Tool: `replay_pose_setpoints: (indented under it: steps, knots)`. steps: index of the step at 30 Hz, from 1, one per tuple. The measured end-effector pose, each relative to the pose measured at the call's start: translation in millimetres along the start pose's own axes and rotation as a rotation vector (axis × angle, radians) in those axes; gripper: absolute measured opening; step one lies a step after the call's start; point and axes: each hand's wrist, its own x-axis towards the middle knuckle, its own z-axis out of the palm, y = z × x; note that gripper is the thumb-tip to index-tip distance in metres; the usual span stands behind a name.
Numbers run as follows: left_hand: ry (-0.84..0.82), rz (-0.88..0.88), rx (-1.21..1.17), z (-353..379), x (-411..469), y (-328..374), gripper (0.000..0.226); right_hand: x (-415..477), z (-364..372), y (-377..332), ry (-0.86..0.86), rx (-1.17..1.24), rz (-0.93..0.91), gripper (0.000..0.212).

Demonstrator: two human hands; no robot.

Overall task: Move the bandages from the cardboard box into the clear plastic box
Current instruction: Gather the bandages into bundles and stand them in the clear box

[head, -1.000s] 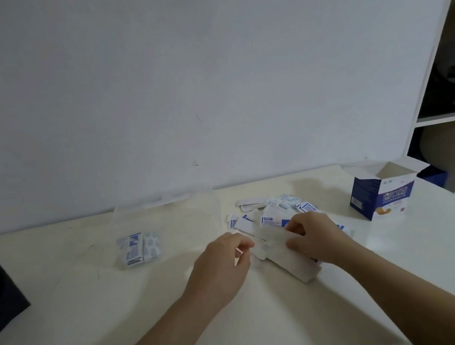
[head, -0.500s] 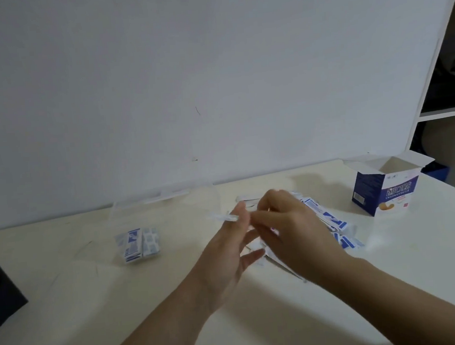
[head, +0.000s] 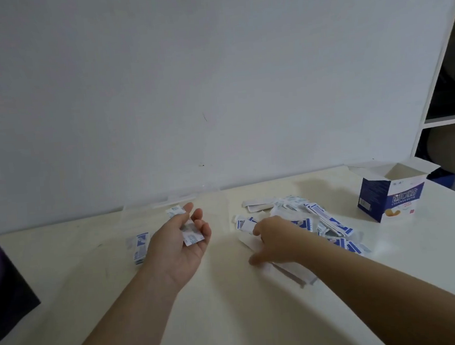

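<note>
My left hand (head: 181,237) is palm up over the clear plastic box (head: 168,199), its fingers loosely curled around a few white-and-blue bandages (head: 192,236). A small stack of bandages (head: 141,247) lies inside that box, just left of the hand. My right hand (head: 276,240) rests palm down, fingers spread, on the left edge of a loose pile of bandages (head: 322,219) on the table. A white folded paper (head: 291,273) sticks out from under it. The blue-and-white cardboard box (head: 390,196) stands upright with its flaps open at the right.
The cream table (head: 231,308) ends at a white wall behind. A dark object (head: 4,288) sits at the left edge. A white shelf unit (head: 448,117) stands beyond the table's right end.
My hands have separated. The left hand moved left over the clear box with bandages in its palm, and the right hand dropped back onto the pile.
</note>
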Motion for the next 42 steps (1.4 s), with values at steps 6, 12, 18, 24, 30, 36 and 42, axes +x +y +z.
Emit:
replay_pose_setpoints:
  steps: [6, 12, 18, 24, 30, 36, 42]
  knots:
    - [-0.012, -0.058, 0.017, 1.7, -3.9, -1.9, 0.019, 12.2, -3.7, -2.7, -0.014, -0.032, 0.025, 0.031]
    - [-0.013, -0.095, 0.025, -1.0, -3.4, -6.1, 0.021, 12.2, -15.3, 4.9, -0.213, 0.047, 0.123, 0.023]
    - [-0.025, -0.138, 0.068, -4.3, -1.5, -8.3, 0.022, 17.2, -15.9, 1.8, -0.312, 0.019, 0.157, 0.041]
    - [-0.035, -0.152, 0.098, -5.2, -1.6, -8.7, 0.021, 18.3, -18.4, -2.2, -0.314, -0.053, 0.092, 0.018]
    - [-0.08, -0.148, 0.146, -4.6, -1.4, 5.2, 0.019, 11.3, -14.8, 11.2, -0.22, 0.091, 0.028, 0.02]
    - [-0.101, -0.145, 0.162, -6.1, -0.4, 10.1, 0.02, 4.1, -20.7, -1.2, -0.283, -0.05, -0.127, 0.049]
    - [-0.101, -0.165, 0.17, -7.0, -1.2, 7.6, 0.021, 6.3, -27.3, -15.8, -0.385, -0.243, -0.201, 0.045]
